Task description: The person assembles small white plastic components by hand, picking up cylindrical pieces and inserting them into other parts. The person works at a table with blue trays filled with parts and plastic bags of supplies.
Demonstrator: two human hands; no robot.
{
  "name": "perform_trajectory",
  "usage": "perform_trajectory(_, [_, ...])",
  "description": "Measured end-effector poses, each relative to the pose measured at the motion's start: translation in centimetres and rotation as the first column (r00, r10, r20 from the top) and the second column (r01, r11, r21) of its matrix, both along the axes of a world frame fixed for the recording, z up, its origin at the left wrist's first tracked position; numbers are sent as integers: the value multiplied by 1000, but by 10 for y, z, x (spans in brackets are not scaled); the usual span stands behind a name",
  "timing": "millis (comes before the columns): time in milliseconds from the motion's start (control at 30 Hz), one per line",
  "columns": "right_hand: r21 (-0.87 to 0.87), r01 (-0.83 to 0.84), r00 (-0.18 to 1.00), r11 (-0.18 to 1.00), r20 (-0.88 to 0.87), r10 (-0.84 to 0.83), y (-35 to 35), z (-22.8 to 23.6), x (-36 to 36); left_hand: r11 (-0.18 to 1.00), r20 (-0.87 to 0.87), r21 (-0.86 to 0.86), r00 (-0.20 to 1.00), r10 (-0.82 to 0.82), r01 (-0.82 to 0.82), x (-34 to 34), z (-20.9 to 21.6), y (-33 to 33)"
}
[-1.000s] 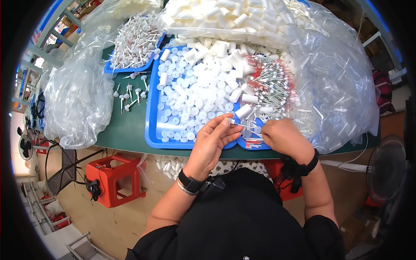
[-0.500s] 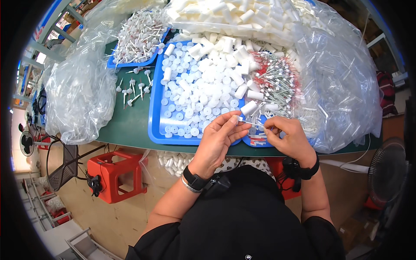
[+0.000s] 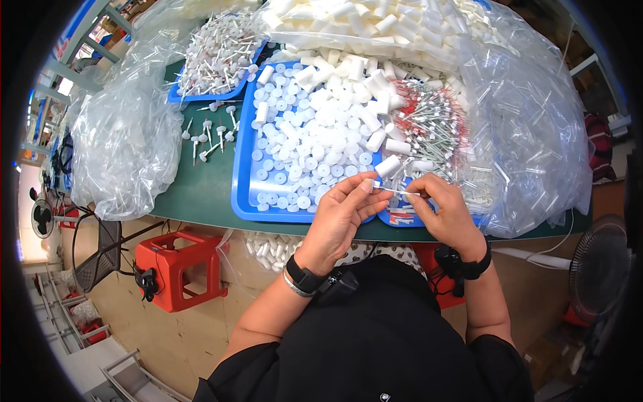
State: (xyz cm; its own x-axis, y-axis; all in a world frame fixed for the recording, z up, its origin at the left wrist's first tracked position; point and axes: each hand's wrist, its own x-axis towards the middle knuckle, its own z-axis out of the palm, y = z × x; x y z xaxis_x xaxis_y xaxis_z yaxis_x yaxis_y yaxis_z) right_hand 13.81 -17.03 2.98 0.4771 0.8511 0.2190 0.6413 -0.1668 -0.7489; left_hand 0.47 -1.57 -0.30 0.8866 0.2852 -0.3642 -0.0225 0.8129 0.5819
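Between my two hands is a thin pale rod with a small white end piece (image 3: 396,191), held nearly level above the near edge of the tray area. My left hand (image 3: 343,216) pinches its white end between thumb and fingertips. The fingers of my right hand (image 3: 443,209) are closed on the rod's other end. Just beyond my hands, a blue tray (image 3: 242,175) carries translucent white discs (image 3: 309,165) and white cylinders (image 3: 387,167). To their right lies a heap of thin rods with red wires and white tips (image 3: 430,127).
A second blue tray (image 3: 175,94) holds a pile of white stick-and-disc pieces (image 3: 218,57); several more lie on the green table (image 3: 194,194). Clear plastic bags (image 3: 120,151) flank the trays, and another full bag (image 3: 382,30) lies behind. Below are a red stool (image 3: 177,268) and a fan (image 3: 599,261).
My right fingers have shifted slightly on the rod, and its right end shows more plainly. My left hand keeps its pinch. The whole view has moved a little.
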Motion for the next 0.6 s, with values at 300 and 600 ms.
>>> perform_trajectory(300, [-193, 0, 592, 981, -791, -156, 4, -2, -7, 971, 13, 193, 989, -146, 141, -5, 2, -6])
perform_trajectory(600, [-134, 60, 858, 989, -500, -120, 10, -1, -19, 918, -36, 382, 990, 133, -110, -13, 5, 31])
